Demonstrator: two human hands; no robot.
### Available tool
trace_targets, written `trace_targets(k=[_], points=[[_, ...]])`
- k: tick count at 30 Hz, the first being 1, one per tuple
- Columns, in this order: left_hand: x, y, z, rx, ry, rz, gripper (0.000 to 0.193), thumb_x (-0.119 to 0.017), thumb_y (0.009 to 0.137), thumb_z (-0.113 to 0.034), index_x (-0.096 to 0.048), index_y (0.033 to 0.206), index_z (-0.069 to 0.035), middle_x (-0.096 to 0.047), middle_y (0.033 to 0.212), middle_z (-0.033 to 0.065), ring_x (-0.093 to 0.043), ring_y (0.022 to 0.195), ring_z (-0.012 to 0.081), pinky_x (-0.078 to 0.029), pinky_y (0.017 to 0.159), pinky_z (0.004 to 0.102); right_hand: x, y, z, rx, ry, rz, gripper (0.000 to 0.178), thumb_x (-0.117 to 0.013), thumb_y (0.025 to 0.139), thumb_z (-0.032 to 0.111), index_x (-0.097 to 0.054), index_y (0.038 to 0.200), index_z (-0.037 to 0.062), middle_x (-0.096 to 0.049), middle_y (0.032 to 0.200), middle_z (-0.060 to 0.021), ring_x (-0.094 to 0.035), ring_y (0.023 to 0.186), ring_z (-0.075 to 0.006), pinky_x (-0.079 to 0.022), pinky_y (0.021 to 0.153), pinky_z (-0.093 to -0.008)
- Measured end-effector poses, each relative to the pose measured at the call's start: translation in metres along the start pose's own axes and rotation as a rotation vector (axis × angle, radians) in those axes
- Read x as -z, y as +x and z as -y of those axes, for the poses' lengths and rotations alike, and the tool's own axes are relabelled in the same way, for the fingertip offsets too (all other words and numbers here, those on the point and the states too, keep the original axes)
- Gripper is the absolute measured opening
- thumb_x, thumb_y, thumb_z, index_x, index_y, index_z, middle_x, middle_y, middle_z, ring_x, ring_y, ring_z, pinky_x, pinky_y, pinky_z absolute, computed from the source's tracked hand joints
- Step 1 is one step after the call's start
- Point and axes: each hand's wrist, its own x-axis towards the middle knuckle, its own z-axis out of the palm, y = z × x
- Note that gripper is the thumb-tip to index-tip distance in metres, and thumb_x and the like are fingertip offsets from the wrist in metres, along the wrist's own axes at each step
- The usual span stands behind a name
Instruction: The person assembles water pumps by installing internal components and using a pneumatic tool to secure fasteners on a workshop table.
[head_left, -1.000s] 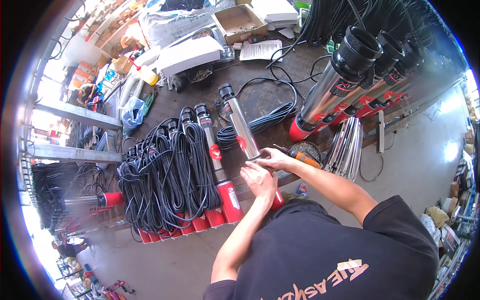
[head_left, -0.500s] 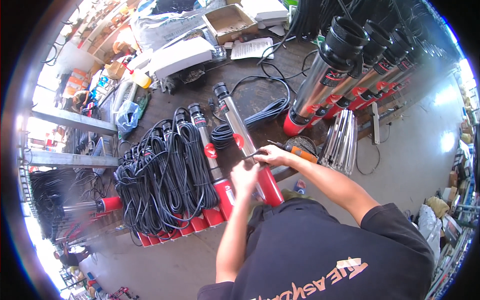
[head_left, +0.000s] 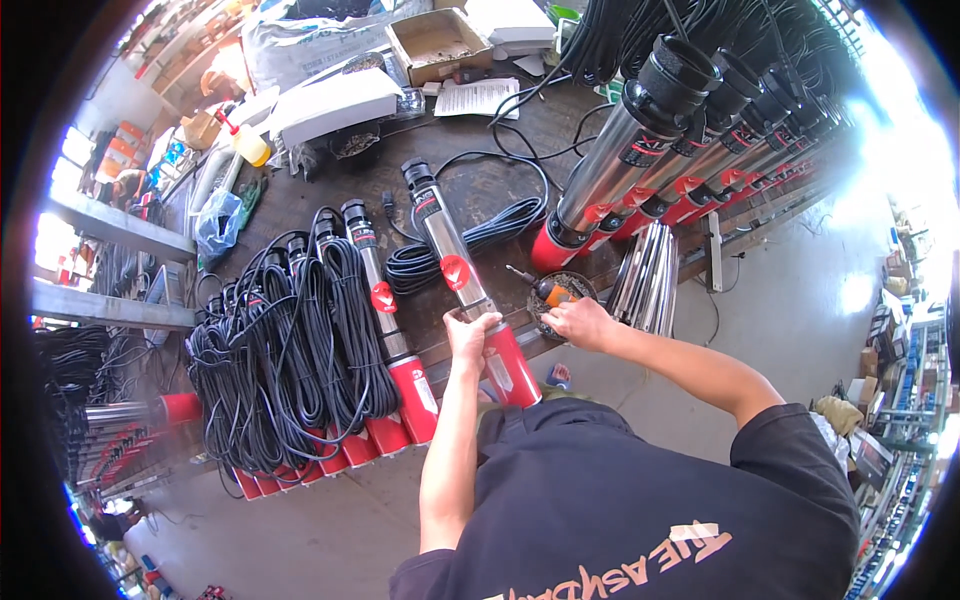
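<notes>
A slim submersible pump (head_left: 446, 245), with a steel tube, black head and red lower end, lies slanted across the bench edge in front of me. My left hand (head_left: 470, 338) is closed around it near the joint between steel and red, thumb on top. To its right, my right hand (head_left: 580, 322) is closed on the orange-and-black handle of a screwdriver (head_left: 553, 292), whose bit points up and left. Beneath the screwdriver is a round dish (head_left: 592, 287) of small metal parts, partly covered by my hand. The pump's coiled black cable (head_left: 510, 222) rests beside it.
More pumps with bundled black cables (head_left: 300, 350) lie in a row to the left. Large steel pumps (head_left: 625, 150) stand at the right, beside a bundle of metal strips (head_left: 648, 280). A cardboard tray (head_left: 440, 65) and a white box (head_left: 335, 105) sit at the back.
My right hand has left the pump and moved right onto the screwdriver, which has shifted its position. My left hand now grips the pump around its side. The whole view has shifted slightly.
</notes>
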Motion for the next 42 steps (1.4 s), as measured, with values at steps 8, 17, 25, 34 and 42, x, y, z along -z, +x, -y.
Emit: trace_targets(k=[8, 17, 25, 34, 42], points=[[0.016, 0.001, 0.004, -0.017, -0.095, 0.100, 0.069, -0.082, 0.069, -0.003, -0.039, 0.123, -0.002, -0.060, 0.104, 0.0117, -0.066, 0.087, 0.0203, -0.059, 0.076, 0.0364, -0.009, -0.001, -0.003, 0.062, 0.000, -0.004, 0.003, -0.063, 0.080, 0.014, -0.064, 0.082, 0.0110, -0.064, 0.083, -0.0053, -0.068, 0.083, -0.0231, -0.056, 0.066, -0.0378], [0.025, 0.013, 0.017, -0.012, -0.067, 0.127, 0.072, -0.081, 0.071, -0.010, -0.038, 0.128, -0.006, -0.060, 0.106, 0.0123, -0.067, 0.080, 0.0199, -0.057, 0.054, 0.0313, 0.000, 0.003, 0.015, -0.042, 0.011, -0.173, 0.007, -0.063, 0.082, 0.013, -0.066, 0.084, 0.0065, -0.066, 0.084, -0.0091, -0.068, 0.085, -0.0263, -0.056, 0.071, -0.0388], [0.018, 0.008, 0.006, 0.042, -0.120, 0.185, 0.074, -0.079, 0.071, -0.004, -0.036, 0.130, -0.004, -0.060, 0.109, 0.0141, -0.068, 0.091, 0.0249, -0.061, 0.075, 0.0386, 0.022, 0.072, 0.040, -0.578, 1.462, -0.280, 0.016, -0.078, 0.088, 0.014, -0.075, 0.096, 0.0005, -0.073, 0.085, -0.0022, -0.065, 0.076, -0.0074, -0.053, 0.067, -0.0242], [0.028, 0.020, 0.020, 0.016, -0.148, 0.209, 0.074, -0.081, 0.073, -0.006, -0.035, 0.131, -0.003, -0.060, 0.112, 0.0147, -0.067, 0.098, 0.0249, -0.060, 0.081, 0.0405, -0.015, 0.097, 0.046, -0.699, 1.773, -0.228, 0.025, -0.081, 0.086, 0.017, -0.068, 0.105, 0.0061, -0.065, 0.084, 0.0025, -0.061, 0.072, -0.0060, -0.051, 0.062, -0.0217], [0.023, 0.014, 0.012, 0.030, -0.089, 0.183, 0.078, -0.082, 0.069, -0.007, -0.036, 0.132, -0.003, -0.058, 0.111, 0.0136, -0.065, 0.095, 0.0233, -0.059, 0.076, 0.0371, -0.036, 0.065, 0.032, -1.364, 2.757, -0.525, 0.054, -0.066, 0.096, 0.047, -0.060, 0.110, -0.0044, -0.071, 0.101, -0.0127, -0.070, 0.073, -0.0110, -0.049, 0.049, -0.0143]])
